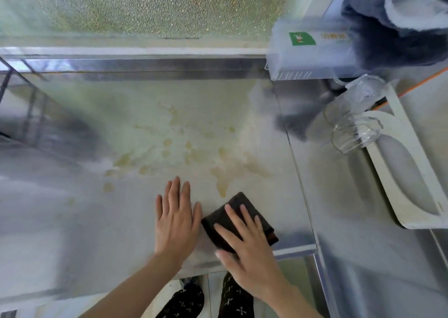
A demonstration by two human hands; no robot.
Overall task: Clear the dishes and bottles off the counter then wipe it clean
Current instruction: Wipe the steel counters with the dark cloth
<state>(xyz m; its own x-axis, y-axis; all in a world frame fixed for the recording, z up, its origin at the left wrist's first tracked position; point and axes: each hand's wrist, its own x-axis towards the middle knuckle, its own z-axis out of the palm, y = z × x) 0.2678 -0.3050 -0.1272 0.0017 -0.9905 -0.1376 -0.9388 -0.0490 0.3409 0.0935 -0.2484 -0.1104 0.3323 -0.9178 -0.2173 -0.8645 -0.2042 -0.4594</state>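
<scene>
**Now wiping: cloth down, stains ahead**

Clearly at the wiping step, with no dishes or bottles left on the pale, matte stainless counter top [84, 208]. Right hand [252, 249] pressing flat on a dark brown folded cloth [232, 217] near the front edge, fingers spread apart over the fabric rather than clamped round it. Left hand [175, 220] lying flat on bare metal just beside the cloth, fingers extended and only slightly apart, holding nothing.

Best done by pushing the cloth forward with even palm pressure, away from the body and into the yellowish dried splashes [194, 152], then overlapping the strokes so no streak is skipped. Probably worth keeping the left hand planted as a brace, and refolding to a clean face once the cloth loads up. Worth minding the right side too, to avoid sweeping into the clear glass jars [354, 118] lying tilted by the white plastic tray [412, 172].

Stains scattered as blots and runs across the middle of the counter, nearest one just beyond the cloth's far corner. Much of the view blurred, so finer grime impossible to judge.
</scene>
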